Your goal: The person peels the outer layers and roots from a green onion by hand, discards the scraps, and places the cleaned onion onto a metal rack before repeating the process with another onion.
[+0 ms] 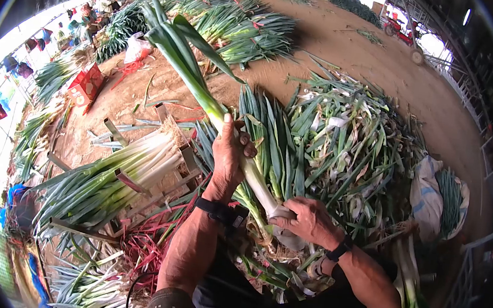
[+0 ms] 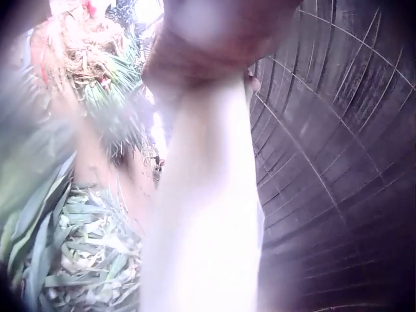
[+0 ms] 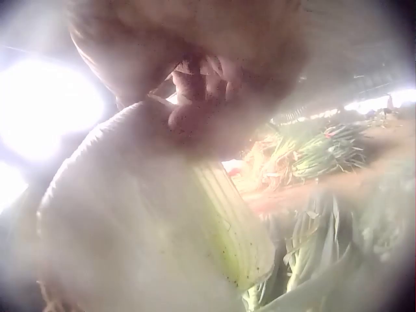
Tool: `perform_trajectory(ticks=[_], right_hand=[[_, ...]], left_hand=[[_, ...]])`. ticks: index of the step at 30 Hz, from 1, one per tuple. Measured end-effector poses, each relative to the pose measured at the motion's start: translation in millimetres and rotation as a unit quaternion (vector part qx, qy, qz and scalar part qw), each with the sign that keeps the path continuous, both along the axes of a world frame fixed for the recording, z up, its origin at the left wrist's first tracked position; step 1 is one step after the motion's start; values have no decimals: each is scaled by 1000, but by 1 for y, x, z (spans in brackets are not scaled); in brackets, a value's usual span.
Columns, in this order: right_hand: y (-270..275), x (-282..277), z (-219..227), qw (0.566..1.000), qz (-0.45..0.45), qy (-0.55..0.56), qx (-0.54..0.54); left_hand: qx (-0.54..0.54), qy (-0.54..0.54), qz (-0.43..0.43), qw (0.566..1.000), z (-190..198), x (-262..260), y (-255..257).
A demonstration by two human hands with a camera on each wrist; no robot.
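A long leek [image 1: 204, 98] slants across the middle of the head view, its green leaves up at the left and its white end low at the right. The left hand [image 1: 229, 158] grips its stalk about midway, thumb lying along it. At the white end, the right hand [image 1: 311, 221] pinches a pale outer layer [image 1: 281, 212] with curled fingers. The left wrist view shows the white stalk [image 2: 208, 195] below the left hand [image 2: 214, 39]. In the right wrist view the right hand [image 3: 195, 71] holds a broad whitish sheath [image 3: 130, 208], blurred; a pale green strip [image 3: 227, 227] hangs beside it.
Left of the arms, trimmed leeks [image 1: 120, 171] lie on a rack with upright posts [image 1: 116, 132]. Red ties [image 1: 145, 248] lie below it. A heap of stripped leaves [image 1: 348, 140] is at the right, near a white sack [image 1: 427, 192]. Leek bundles [image 1: 252, 33] lie farther back.
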State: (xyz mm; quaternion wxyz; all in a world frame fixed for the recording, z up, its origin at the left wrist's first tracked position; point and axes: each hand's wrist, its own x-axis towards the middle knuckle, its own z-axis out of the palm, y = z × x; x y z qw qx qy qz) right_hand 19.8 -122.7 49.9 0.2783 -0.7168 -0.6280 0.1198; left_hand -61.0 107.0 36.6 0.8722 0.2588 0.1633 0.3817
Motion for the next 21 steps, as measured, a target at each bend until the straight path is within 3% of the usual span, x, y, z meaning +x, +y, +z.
perform_trajectory(ticks=[8,11,16,19,21], right_hand=[[-3,-3,5,996,24,-82,39],[-6,-1,7,993,51,-104,6],[-25,1,3,995,82,-45,27],[-68,-19,3,984,155,-6,85],[-112,-24,-3,996,66,34,42]], left_hand=[[-20,23,-23,999,1,1,1],[-18,38,-30,999,-1,4,1],[-23,60,-8,998,-6,5,19],[102,218,179,954,-28,-1,56],[74,184,187,962,-42,-22,88]])
